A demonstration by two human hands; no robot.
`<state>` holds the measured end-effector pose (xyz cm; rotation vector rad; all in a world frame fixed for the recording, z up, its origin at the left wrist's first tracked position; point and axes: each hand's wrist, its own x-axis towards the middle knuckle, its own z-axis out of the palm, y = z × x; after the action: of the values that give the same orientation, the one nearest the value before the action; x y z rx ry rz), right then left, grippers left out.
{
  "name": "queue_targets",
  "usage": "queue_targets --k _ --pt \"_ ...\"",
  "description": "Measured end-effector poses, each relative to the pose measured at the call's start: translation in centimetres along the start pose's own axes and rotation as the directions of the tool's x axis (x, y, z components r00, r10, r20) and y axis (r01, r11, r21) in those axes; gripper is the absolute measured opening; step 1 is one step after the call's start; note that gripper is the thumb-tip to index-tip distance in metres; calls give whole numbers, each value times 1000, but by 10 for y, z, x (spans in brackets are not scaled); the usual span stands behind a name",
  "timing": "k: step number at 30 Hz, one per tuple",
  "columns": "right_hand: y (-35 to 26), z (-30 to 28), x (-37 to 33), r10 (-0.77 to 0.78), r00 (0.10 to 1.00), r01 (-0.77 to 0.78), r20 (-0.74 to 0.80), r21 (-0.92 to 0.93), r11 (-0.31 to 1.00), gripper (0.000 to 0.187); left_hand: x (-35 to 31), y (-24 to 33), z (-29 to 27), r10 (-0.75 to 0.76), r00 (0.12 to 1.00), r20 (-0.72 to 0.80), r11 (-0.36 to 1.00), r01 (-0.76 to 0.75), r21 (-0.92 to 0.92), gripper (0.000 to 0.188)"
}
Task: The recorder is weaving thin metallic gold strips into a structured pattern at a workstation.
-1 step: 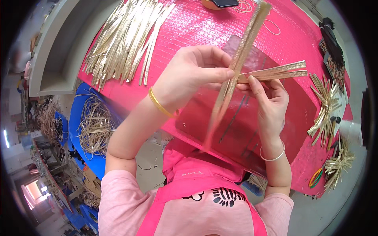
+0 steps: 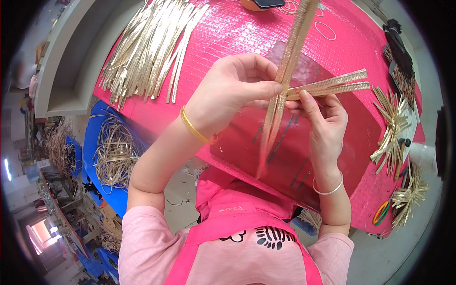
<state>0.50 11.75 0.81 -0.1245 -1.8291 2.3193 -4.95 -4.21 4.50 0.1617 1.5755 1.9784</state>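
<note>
Above the pink table, my left hand (image 2: 240,83) pinches flat gold strips (image 2: 287,61) between thumb and fingers. These strips stand almost upright, slanting a little, and their lower ends are blurred. Crossing them at the pinch is a second set of gold strips (image 2: 332,85), which points right and splits into separate tails. My right hand (image 2: 327,116) grips that set near the crossing, its thumb on top. How the two sets are joined is hidden by my fingers.
Many loose gold strips (image 2: 147,57) lie at the table's far left. A blue bin (image 2: 90,142) holds tangled strips. Gold bows (image 2: 392,126) and coloured rings (image 2: 381,213) sit at the right edge. A dark red mat (image 2: 247,152) lies under my hands; a pale elastic loop (image 2: 325,30) lies beyond.
The upright gold strips have turned slightly steeper, their lower ends moving right. Both hands keep nearly the same place and grip.
</note>
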Motion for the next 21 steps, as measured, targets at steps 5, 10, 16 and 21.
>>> queue_targets --k 5,10,16,21 --pt "-3 -7 -8 73 997 -69 -21 149 986 12 0 -8 18 186 983 6 978 -185 100 25" --pt "4 -12 -14 32 999 -25 -35 170 985 12 -7 -12 26 131 991 -35 991 -130 40 20" --pt "-1 -11 -14 -24 998 31 -55 125 992 13 -10 -18 29 181 982 -60 980 -175 96 19" --pt "-4 -6 -19 -3 999 10 -49 132 991 12 -11 -26 32 226 969 -101 972 -218 82 18"
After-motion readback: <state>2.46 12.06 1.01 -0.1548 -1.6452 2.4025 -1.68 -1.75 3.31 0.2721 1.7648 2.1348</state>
